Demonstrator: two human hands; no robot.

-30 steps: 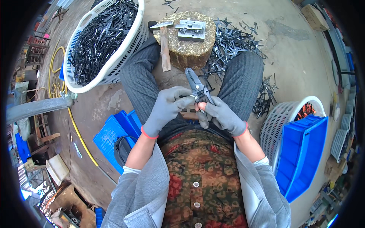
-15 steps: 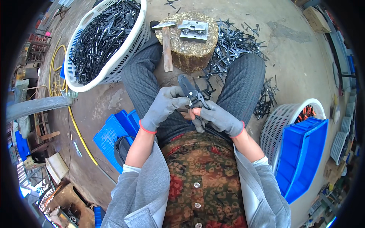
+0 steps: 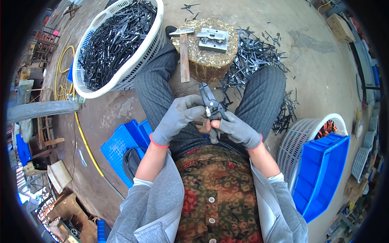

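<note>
My gloved right hand (image 3: 239, 130) is closed around the lower part of a wire stripper (image 3: 210, 97), a dark hand tool with its toothed jaws pointing up and away from me. Bare fingertips show through the end of that glove. My left hand (image 3: 177, 117), in a grey glove with a red cuff, is pinched at the tool's left side, beside a small shiny bit at the pivot. What lies between those fingertips is too small to make out. The tool's handles are mostly hidden by the right hand.
Past my knees stands a stone-like block (image 3: 210, 67) bearing a hammer (image 3: 184, 56) and a metal fixture (image 3: 213, 40). Dark tool parts (image 3: 259, 52) lie heaped beside it. A white basket (image 3: 121, 87) full of them stands left; blue crates (image 3: 324, 174) and another basket (image 3: 291, 137) stand right.
The whole view has shifted slightly. The wire stripper stays in my right hand, turned a little, and my left fingertips remain at its pivot.
</note>
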